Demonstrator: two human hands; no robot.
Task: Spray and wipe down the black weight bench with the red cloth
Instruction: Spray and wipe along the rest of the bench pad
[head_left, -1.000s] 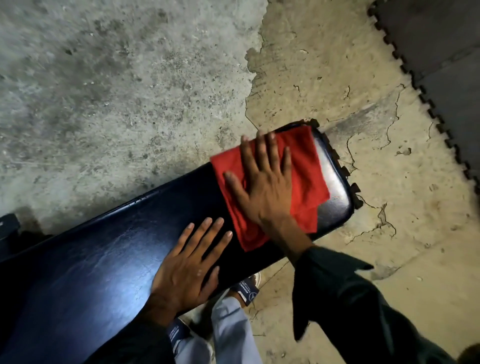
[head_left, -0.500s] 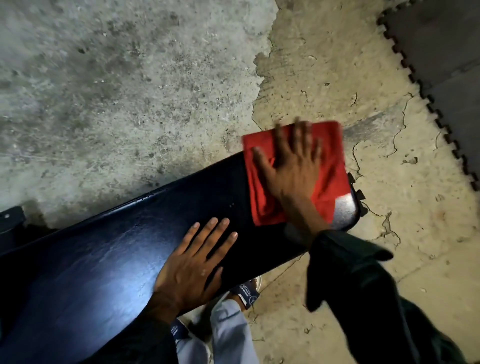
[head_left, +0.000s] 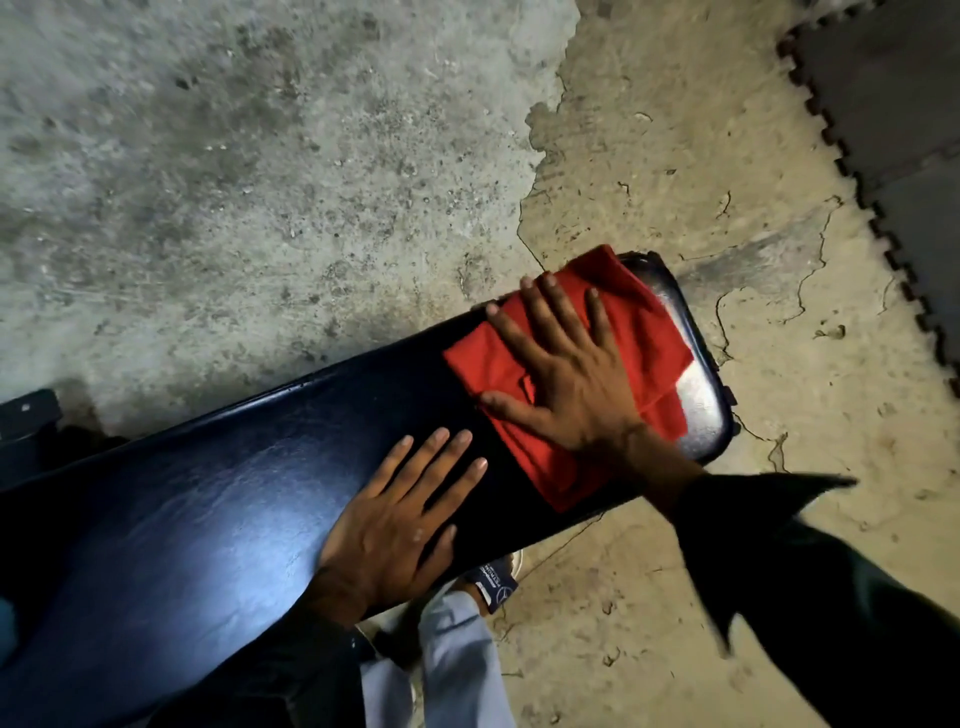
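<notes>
Right of centre, the right hand (head_left: 576, 384), fingers spread flat, presses the soft, rumpled red cloth (head_left: 644, 338) onto the glossy black padded weight bench (head_left: 208, 509). The left hand (head_left: 400, 519), fingers apart, braces beside it. The limp, light cloth likely bunches; palm pressure suits it.

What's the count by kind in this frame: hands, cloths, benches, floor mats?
Hands: 2, left hand flat on the bare pad, right hand flat on the cloth
Cloths: 1, red cloth
Benches: 1, black weight bench
Floor mats: 1 patch, dark interlocking floor mat
Total: 5
</notes>
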